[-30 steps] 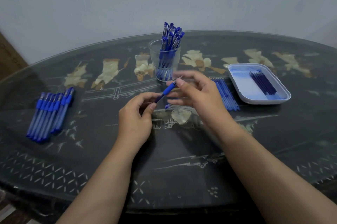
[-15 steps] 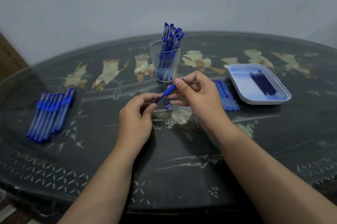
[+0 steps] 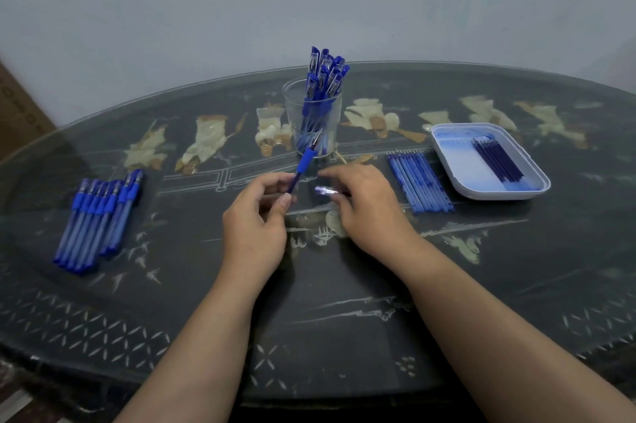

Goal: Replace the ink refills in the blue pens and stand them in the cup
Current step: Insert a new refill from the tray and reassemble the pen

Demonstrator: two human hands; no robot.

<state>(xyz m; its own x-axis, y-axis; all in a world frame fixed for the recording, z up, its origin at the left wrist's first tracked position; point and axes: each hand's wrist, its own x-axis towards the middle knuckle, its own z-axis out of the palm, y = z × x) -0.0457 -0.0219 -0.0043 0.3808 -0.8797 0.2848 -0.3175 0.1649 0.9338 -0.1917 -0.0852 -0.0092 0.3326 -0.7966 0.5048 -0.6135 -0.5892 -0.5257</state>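
Now left grip (image 3: 254, 226) pinches pen (image 3: 305, 158) by its barrel, tip aimed at 1 o'clock, toward cup (image 3: 292, 113) at 12. Right grip (image 3: 368, 205), fingers curled, sits blurred at clear cap (image 3: 325, 191); can't tell if it's held. Spare pens (image 3: 99, 219) at 9, refills (image 3: 420, 181) at 3 on tabletop (image 3: 344, 319).
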